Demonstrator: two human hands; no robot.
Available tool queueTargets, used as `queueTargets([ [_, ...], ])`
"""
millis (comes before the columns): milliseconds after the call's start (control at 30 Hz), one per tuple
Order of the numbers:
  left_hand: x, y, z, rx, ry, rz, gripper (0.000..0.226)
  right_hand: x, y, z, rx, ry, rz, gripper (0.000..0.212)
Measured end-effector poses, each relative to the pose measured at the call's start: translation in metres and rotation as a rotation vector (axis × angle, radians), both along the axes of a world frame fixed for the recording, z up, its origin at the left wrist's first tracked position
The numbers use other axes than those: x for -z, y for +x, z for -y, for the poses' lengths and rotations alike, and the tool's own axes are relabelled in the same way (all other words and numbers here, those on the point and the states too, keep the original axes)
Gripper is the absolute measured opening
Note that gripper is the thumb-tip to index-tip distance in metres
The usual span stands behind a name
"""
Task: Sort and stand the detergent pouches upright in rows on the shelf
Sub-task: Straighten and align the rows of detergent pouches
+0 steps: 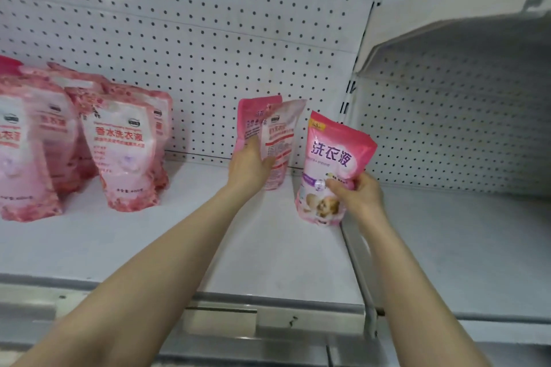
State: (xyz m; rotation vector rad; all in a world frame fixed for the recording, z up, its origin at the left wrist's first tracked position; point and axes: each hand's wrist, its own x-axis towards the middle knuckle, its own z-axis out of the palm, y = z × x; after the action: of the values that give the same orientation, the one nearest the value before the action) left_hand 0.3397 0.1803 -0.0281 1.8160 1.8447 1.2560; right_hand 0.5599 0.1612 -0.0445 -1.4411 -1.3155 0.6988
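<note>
On the white shelf, several pink floral detergent pouches stand upright in rows at the left. My left hand grips two pouches near the pegboard back: a pale pink one in front and a darker pink one behind it, both showing their printed backs. My right hand holds a bright pink pouch with purple lettering and a baby picture. This pouch stands upright at the shelf's right end, its base on the shelf.
A white pegboard wall backs the shelf. A metal upright divides it from the neighbouring shelf bay on the right. The shelf's front rail runs below my forearms.
</note>
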Motion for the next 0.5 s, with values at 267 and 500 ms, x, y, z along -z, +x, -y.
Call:
queueTargets([
  [267, 0.002, 0.005, 0.013, -0.001, 0.154, -0.177, 0.015, 0.005, 0.023, 0.051, 0.100, 0.084, 0.118, 0.027],
  [500, 0.006, 0.005, 0.106, -0.011, 0.312, -0.270, 0.017, 0.008, 0.013, 0.057, 0.101, 0.102, 0.016, 0.027],
])
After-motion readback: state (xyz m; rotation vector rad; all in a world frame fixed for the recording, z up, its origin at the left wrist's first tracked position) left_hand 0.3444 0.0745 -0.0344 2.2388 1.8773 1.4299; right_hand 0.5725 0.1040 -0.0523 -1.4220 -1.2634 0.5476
